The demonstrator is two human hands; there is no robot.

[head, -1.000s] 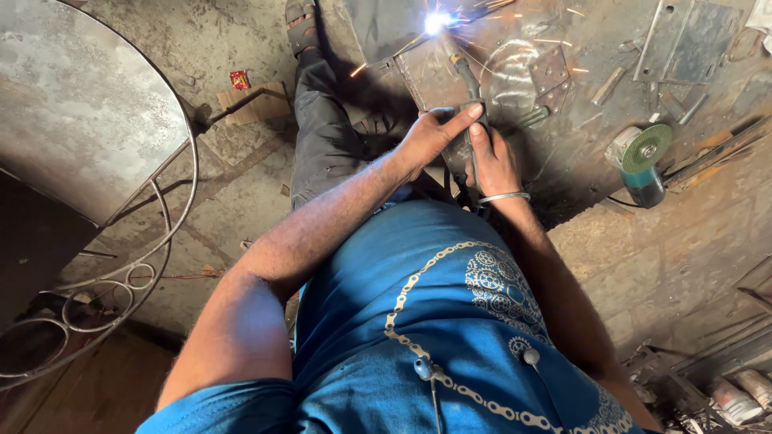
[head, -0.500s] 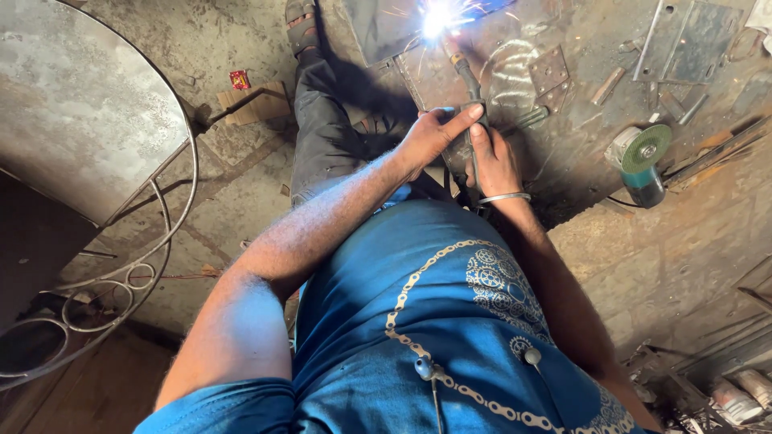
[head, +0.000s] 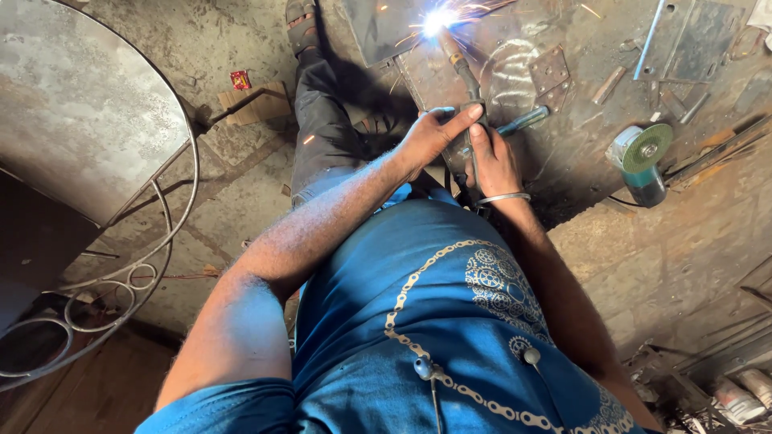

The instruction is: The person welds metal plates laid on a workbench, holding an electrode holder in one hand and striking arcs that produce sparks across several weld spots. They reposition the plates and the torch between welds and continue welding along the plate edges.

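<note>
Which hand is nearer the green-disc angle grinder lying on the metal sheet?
Right. The right hand grips the welding holder, closer to the green-disc angle grinder; the left hand sits beyond it, farther left.

light: sunlit, bright | glare: welding arc point(head: 434, 20) blown out | shadow: beside leg point(head: 322, 120) | focus: sharp, edges bent

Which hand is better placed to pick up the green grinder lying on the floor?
The right hand, probably. The grinder lies on its side of the welding rod holder, and the left hand would have to cross over. Both hands grip the holder now.
</note>
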